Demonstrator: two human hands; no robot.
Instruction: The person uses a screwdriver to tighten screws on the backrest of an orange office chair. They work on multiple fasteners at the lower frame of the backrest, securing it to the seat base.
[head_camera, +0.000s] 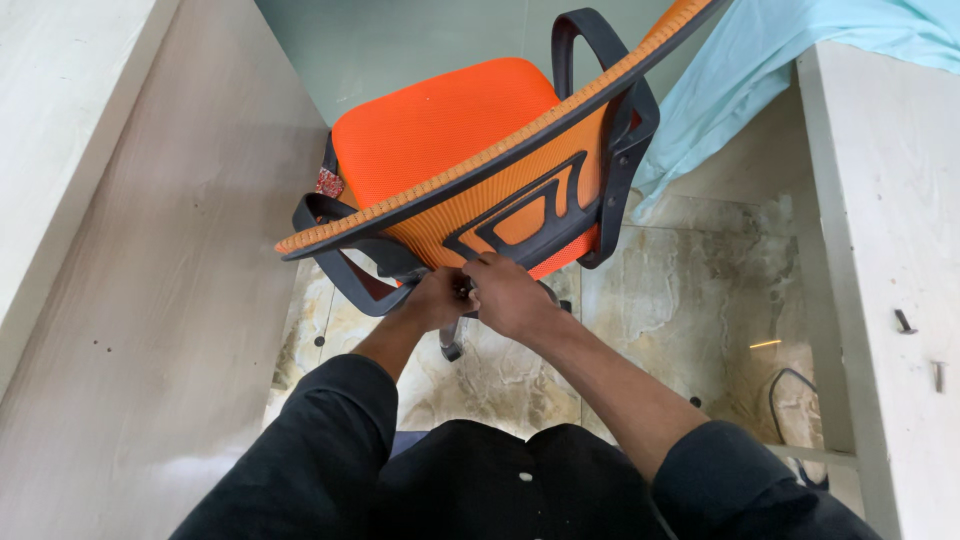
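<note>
An orange mesh office chair (450, 130) with a black frame stands in front of me, its backrest (500, 190) toward me. My left hand (436, 300) and my right hand (512, 296) meet just under the lower edge of the backrest, fingers curled around a small dark part between them. What that part is stays hidden by the fingers. Both arms wear dark sleeves pushed up the forearm. The chair's left armrest (345, 262) curves down beside my left hand.
A pale wooden panel (150, 300) rises at the left and a white unit (890, 250) at the right. Light blue cloth (760, 70) hangs at the upper right. A dark cable (790, 400) lies on the marbled floor (680, 300).
</note>
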